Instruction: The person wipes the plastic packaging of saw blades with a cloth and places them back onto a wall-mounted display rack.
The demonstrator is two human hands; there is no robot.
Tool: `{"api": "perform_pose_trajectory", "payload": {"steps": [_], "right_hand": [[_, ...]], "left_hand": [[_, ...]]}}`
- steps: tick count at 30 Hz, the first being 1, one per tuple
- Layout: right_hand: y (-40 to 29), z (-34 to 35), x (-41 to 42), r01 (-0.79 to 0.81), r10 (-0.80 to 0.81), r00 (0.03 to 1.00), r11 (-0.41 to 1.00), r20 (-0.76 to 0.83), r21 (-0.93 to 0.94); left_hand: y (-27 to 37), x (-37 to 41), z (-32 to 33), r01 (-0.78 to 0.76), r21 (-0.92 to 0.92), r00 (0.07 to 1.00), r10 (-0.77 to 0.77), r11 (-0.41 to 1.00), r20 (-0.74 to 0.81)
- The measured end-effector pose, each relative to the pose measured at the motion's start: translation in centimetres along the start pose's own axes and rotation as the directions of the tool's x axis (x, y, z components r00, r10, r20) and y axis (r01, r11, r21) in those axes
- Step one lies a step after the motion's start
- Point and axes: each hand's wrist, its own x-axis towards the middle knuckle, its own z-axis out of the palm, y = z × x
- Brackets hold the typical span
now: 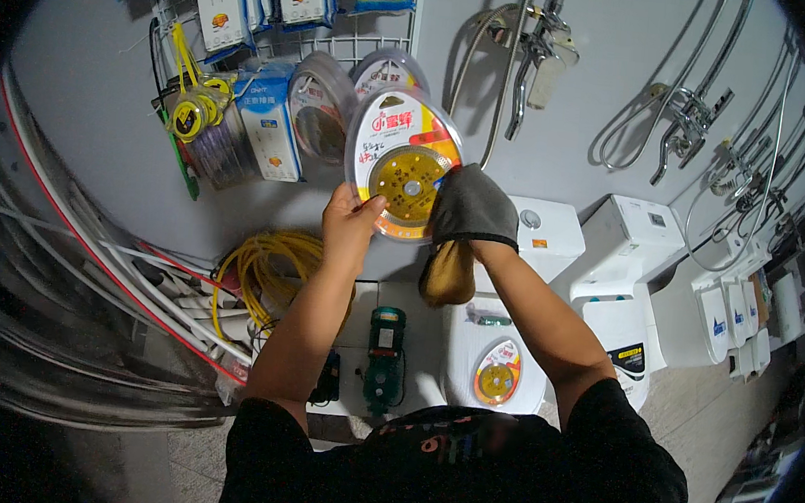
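Observation:
My left hand (354,214) grips the lower left edge of a clear blister pack with a gold cutting disc (409,170), its thumb over the front. My right hand (478,211) is inside a grey cloth mitt, pressed against the pack's right side; its fingers are hidden. A brown cloth part (449,276) hangs below the mitt. Behind the held pack, similar disc packs (320,107) hang on a white wire rack (361,50). Another disc pack (498,374) lies on a white toilet lid (459,341) below my right arm.
Boxed power strips (224,0), a blue box (268,124) and yellow tape measures (197,111) hang at the left. Shower mixers (538,39) hang at the right, above white toilets (630,248). Below are a coiled yellow hose (260,261), a green pump (385,356) and bent pipes (137,287).

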Motion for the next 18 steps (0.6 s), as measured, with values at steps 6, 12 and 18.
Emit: {"api": "perform_pose_trajectory", "payload": {"steps": [6, 12, 18], "right_hand": [[-1.2, -0.1, 3.6, -0.158, 0.163, 0.986, 0.980, 0.034, -0.124], [-0.6, 1.0, 4.4, -0.071, 0.079, 0.995, 0.990, 0.061, -0.121], [1.8, 3.5, 4.0, -0.095, 0.099, 0.995, 0.988, 0.026, -0.126]], "left_hand": [[-1.5, 4.3, -0.8, -0.024, -0.075, 1.000, 0.024, 0.997, 0.007], [-2.5, 5.8, -1.5, -0.021, -0.141, 1.000, 0.024, 0.990, 0.020], [-3.6, 6.9, -2.2, -0.003, -0.157, 0.995, 0.018, 0.988, 0.094]]}}
